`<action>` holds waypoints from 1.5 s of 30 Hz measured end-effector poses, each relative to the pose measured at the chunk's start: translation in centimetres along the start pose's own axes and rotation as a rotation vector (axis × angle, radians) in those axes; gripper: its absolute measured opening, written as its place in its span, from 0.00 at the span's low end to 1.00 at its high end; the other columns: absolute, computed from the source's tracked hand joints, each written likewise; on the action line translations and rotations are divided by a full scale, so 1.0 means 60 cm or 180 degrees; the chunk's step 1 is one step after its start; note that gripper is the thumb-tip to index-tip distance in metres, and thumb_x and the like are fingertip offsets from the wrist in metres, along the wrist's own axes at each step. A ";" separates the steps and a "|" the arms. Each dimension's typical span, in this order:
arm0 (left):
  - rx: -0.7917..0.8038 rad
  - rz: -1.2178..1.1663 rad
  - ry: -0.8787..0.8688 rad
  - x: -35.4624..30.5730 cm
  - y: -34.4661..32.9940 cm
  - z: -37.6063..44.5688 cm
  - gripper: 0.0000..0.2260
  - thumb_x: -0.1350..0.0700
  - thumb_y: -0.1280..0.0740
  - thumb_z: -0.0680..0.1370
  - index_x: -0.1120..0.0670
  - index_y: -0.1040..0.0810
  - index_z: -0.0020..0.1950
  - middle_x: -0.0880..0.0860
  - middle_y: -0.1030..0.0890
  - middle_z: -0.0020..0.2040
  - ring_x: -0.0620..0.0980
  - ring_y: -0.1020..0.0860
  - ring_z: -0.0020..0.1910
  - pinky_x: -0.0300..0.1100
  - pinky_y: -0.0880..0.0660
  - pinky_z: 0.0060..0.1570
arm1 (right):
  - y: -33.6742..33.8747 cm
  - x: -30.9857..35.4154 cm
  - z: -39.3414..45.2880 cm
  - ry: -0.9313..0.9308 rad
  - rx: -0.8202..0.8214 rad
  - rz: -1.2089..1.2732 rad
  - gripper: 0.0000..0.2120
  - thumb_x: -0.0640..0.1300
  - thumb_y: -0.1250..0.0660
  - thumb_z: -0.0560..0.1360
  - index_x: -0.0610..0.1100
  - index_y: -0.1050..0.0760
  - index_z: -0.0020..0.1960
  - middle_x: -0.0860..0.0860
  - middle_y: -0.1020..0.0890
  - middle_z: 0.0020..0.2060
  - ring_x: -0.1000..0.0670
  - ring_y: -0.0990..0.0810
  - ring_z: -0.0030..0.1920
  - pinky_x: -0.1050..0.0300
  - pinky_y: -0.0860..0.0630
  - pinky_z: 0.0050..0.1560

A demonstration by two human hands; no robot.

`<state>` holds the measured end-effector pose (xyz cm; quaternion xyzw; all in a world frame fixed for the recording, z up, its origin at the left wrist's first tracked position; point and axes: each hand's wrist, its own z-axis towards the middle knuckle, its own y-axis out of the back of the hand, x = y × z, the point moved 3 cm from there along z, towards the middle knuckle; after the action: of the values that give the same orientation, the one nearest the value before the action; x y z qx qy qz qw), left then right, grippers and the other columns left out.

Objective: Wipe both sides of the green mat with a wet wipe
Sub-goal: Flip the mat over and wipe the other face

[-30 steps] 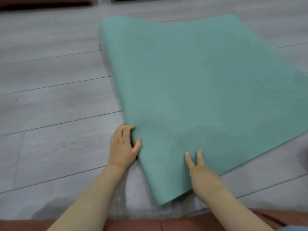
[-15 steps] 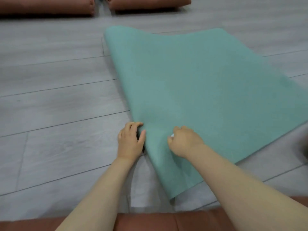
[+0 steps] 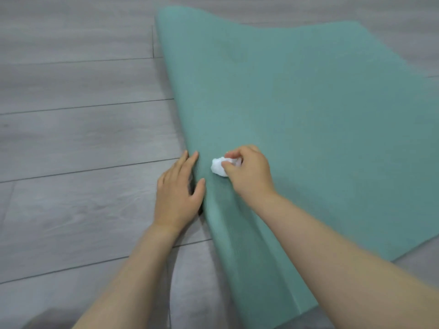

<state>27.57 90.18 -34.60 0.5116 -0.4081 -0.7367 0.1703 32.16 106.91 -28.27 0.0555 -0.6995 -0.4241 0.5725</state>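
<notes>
The green mat [image 3: 297, 110] lies spread over the grey floor, and its left edge curves up off the floor. My left hand [image 3: 178, 193] holds that raised left edge, with its fingers on the outer side and its thumb on the mat's top. Just to the right, my right hand [image 3: 247, 172] pinches a crumpled white wet wipe [image 3: 219, 167] and presses it onto the mat's surface.
Grey wood-plank floor [image 3: 71, 138] surrounds the mat on the left and at the far side. My two bare forearms reach in from the bottom of the view.
My right hand slid forward over the mat from its near edge and now shows the white wipe in its fingers. The left hand stayed on the mat's left edge.
</notes>
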 end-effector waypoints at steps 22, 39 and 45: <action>0.0752 0.1098 -0.0381 0.029 0.021 0.019 0.26 0.48 0.46 0.79 0.47 0.37 0.78 0.53 0.32 0.76 0.51 0.34 0.74 0.48 0.46 0.75 | -0.049 -0.024 -0.018 0.0360 0.0464 -0.0219 0.02 0.38 0.34 0.74 0.40 0.23 0.44 0.42 0.21 0.42 0.40 0.23 0.45 0.49 0.28 0.43; 0.0772 0.1103 -0.0423 0.035 0.022 0.022 0.30 0.53 0.44 0.75 0.46 0.39 0.78 0.52 0.32 0.75 0.51 0.34 0.73 0.51 0.42 0.73 | 0.127 -0.187 0.200 -0.1153 -0.0994 -0.0610 0.07 0.39 0.37 0.76 0.36 0.24 0.46 0.37 0.20 0.46 0.37 0.23 0.47 0.51 0.33 0.42; 0.0677 0.1094 -0.0397 0.035 0.021 0.025 0.27 0.53 0.44 0.74 0.55 0.31 0.73 0.56 0.27 0.72 0.53 0.30 0.71 0.47 0.44 0.74 | -0.133 0.052 0.056 0.0862 0.0767 -0.0074 0.02 0.36 0.35 0.72 0.39 0.24 0.43 0.41 0.22 0.42 0.39 0.24 0.44 0.48 0.29 0.44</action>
<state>25.11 88.64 -34.70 0.4029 -0.5746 -0.6798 0.2130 25.00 101.85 -31.11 0.1883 -0.6610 -0.3325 0.6458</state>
